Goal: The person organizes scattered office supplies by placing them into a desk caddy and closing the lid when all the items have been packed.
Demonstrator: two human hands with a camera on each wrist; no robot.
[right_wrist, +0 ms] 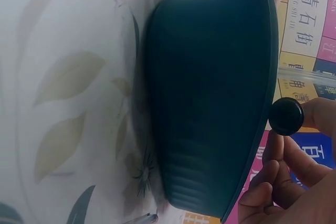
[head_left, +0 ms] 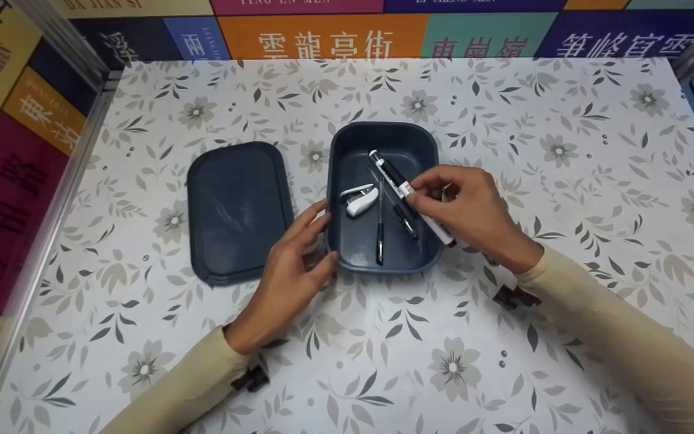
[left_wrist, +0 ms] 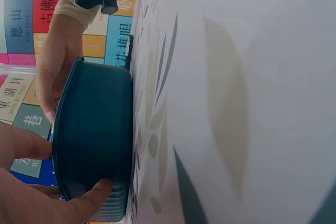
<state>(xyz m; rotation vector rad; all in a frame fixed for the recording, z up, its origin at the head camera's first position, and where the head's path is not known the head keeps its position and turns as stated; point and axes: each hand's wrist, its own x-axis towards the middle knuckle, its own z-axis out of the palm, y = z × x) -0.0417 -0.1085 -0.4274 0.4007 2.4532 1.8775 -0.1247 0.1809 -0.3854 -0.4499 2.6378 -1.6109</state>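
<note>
A dark blue open box (head_left: 359, 259) stands on the table. My right hand (head_left: 467, 196) pinches a black-and-white marker (head_left: 395, 175) between thumb and fingers, slanting across the box's right rim. In the right wrist view, the marker's round black end (right_wrist: 286, 116) shows beside the rim. My left hand (head_left: 290, 274) touches the box's left side, with fingertips at the rim and the thumb (left_wrist: 97, 195) against the outer wall. Inside the box lie a small white stapler (head_left: 362, 202), a black pen (head_left: 380, 241) and another dark pen (head_left: 404, 217) lying aslant.
Left of the box, a dark blue lid (head_left: 235, 211) lies flat on the flower-patterned tabletop (head_left: 564, 108). A pen-like tip (right_wrist: 144, 219) shows on the table at the bottom of the right wrist view. Colourful panels with lettering (head_left: 323, 39) border the table.
</note>
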